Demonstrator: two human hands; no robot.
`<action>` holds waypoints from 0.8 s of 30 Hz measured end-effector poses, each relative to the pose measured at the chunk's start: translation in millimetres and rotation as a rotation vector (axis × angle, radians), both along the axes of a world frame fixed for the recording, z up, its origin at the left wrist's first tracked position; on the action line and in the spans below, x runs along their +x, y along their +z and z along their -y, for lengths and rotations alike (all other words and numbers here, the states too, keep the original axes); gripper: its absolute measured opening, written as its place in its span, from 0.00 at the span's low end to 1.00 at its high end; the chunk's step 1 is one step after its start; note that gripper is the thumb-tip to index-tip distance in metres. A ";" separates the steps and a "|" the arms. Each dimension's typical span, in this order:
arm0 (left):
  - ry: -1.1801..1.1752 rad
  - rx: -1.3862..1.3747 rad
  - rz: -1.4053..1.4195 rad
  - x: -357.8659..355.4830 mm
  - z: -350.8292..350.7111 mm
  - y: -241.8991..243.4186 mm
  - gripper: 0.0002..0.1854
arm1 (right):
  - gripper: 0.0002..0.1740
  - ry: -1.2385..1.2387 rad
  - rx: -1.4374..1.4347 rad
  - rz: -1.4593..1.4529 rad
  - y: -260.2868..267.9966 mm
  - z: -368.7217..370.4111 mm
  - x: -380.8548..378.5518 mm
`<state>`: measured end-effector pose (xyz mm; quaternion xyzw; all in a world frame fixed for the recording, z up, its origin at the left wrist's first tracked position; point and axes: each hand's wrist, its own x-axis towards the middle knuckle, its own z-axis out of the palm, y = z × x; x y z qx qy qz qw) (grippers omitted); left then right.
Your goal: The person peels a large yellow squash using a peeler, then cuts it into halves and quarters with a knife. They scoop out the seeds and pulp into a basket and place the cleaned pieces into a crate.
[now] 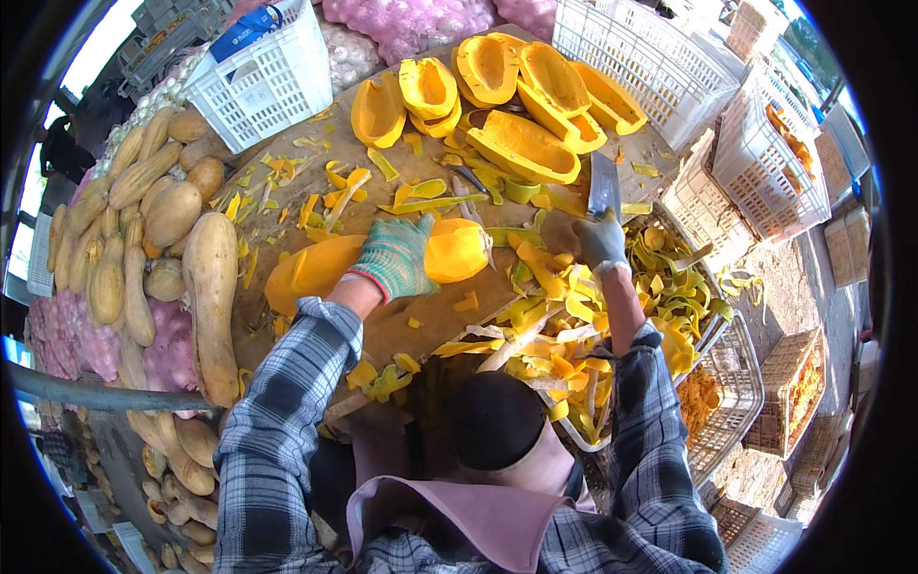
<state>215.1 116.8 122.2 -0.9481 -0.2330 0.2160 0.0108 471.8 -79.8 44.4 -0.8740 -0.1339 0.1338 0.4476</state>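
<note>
My left hand [393,257], in a green-and-orange knit glove, grips a peeled orange squash [459,251] lying crosswise on the wooden work table [287,194]. Its stem end points right. My right hand [601,238], in a grey glove, is closed around the handle of a cleaver [604,183], whose broad blade points away from me. The blade is apart from the squash, near the hollowed squash halves [527,147] at the back of the table. Strips of peel [430,204] lie just beyond the squash, and a dark-handled tool [470,176] lies partly among them.
Unpeeled squashes [172,212] are heaped at the left, one long squash [210,308] at the table's edge. A crate of peelings [667,287] stands under my right arm. White plastic crates [262,82] and pink net sacks [409,29] border the far side. A metal bar [107,387] crosses at left.
</note>
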 end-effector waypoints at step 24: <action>-0.029 -0.015 0.063 27.3 38.1 3.1 0.54 | 0.29 0.392 0.023 -0.209 57.0 91.9 -193.4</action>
